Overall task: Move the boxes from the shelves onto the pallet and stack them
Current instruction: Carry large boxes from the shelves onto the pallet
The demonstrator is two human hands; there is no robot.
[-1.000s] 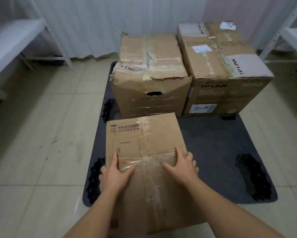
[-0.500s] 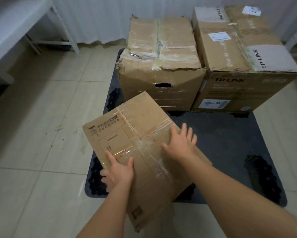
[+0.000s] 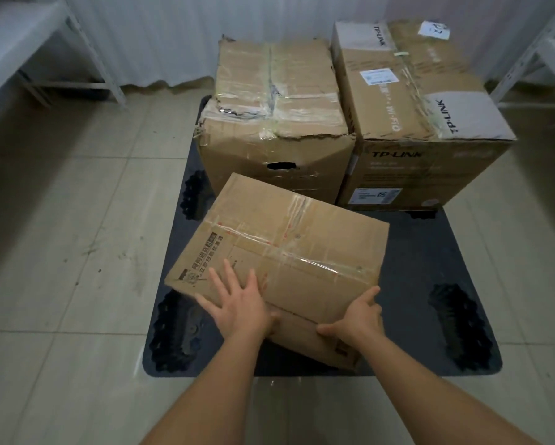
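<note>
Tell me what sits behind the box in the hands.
Two bigger cardboard boxes stand side by side on the dark pallet: a torn box with a handle hole and a TP-LINK box. The held box covers part of the torn one's lower front.

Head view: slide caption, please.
Left hand flat on top, right hand gripping a corner: taped box askew over the pallet, before a worn box and a TP-LINK box.

Storeroom — metal shelves point(image 3: 28, 59), pallet point(image 3: 414, 252), worn cartons point(image 3: 279, 101).
</note>
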